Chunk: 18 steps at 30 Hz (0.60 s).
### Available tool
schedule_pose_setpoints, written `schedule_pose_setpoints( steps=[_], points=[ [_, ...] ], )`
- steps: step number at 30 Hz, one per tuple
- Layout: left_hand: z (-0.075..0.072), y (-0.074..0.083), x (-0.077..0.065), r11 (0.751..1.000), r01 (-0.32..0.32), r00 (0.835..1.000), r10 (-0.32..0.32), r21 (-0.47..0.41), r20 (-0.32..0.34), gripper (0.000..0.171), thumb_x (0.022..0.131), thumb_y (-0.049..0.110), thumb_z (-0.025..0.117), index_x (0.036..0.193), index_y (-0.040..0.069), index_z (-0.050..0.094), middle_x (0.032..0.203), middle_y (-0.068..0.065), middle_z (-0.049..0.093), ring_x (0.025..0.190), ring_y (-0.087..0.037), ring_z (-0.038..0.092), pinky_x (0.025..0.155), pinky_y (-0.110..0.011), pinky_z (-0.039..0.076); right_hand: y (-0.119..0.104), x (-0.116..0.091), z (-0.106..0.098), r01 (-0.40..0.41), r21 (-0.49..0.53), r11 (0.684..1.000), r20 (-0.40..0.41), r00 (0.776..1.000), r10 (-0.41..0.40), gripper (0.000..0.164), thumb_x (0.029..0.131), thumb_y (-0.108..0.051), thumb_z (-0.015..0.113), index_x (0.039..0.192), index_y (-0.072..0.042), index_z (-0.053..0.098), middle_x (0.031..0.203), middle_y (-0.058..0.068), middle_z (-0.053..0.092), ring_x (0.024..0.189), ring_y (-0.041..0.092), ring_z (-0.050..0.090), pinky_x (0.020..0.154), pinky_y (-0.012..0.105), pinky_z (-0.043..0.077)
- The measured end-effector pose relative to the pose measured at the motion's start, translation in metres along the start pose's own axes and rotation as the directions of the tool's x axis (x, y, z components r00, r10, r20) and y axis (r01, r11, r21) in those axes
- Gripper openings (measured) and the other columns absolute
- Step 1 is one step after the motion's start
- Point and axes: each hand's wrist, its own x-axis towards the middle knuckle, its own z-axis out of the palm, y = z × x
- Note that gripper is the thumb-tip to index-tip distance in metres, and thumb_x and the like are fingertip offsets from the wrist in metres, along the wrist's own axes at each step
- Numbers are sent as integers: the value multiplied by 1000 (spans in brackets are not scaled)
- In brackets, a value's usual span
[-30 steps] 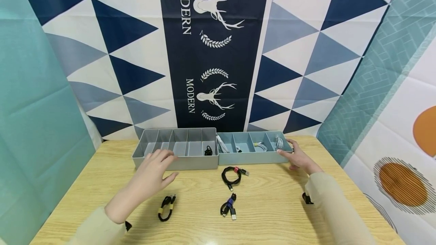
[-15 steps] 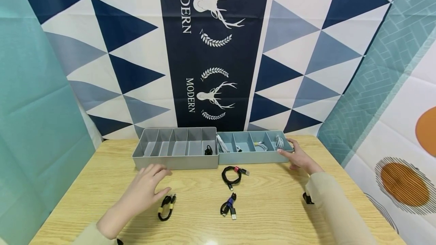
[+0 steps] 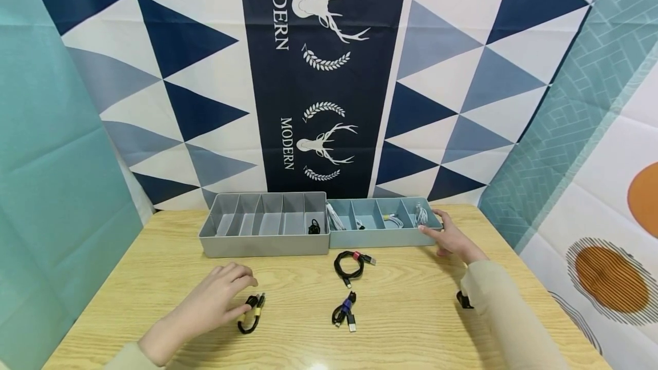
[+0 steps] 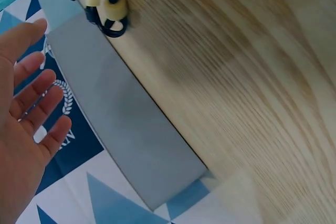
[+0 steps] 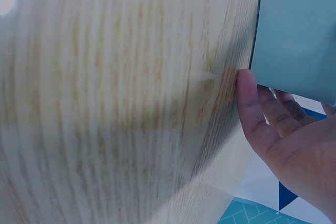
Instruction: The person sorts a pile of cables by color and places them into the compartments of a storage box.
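Observation:
My left hand hovers over the table's left side with fingers loosely bent and holds nothing. Its thumb overlaps a coiled black cable with yellow ties in the head view. In the left wrist view that cable lies apart from the spread fingers. My right hand rests at the right end of a blue divided organizer box, thumb at the front rim. In the right wrist view, the fingers lie along the lower edge and end of the blue box.
A grey divided box adjoins the blue one; a black cable sits in its right compartment. White cables lie in the blue box. A black cable with a red tie and another with a purple tie lie on the table.
My left hand has come down and back from in front of the grey box to the yellow-tied cable. The right hand has stayed at the blue box's end.

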Motion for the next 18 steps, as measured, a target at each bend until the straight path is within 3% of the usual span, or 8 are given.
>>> schedule_pose_setpoints(
  steps=[9, 18],
  points=[
    [1, -4, -6, 998, -46, 992, 50, -38, 112, 45, 65, 32, 85, 104, 20, 65, 107, 10, 56, 101, -11, 51, 82, -39, 46, 1, 0, 0, -1, 6, 1000, 2, 1000, 1, 102, 84, -57, 60, 151, -15, -6, 147, 36, 4, 114, 45, 38, 63, 37, 54],
    [7, -10, -13, 996, 54, 961, -31, -77, 276, 63, 64, 47, 82, 116, 16, 63, 115, 6, 56, 109, -17, 52, 91, -49, 45, 0, -1, 0, 5, 3, 1000, 7, 1000, -5, 104, 84, -59, 60, 151, -15, -6, 147, 36, 4, 116, 47, 36, 65, 39, 54]
  ],
)
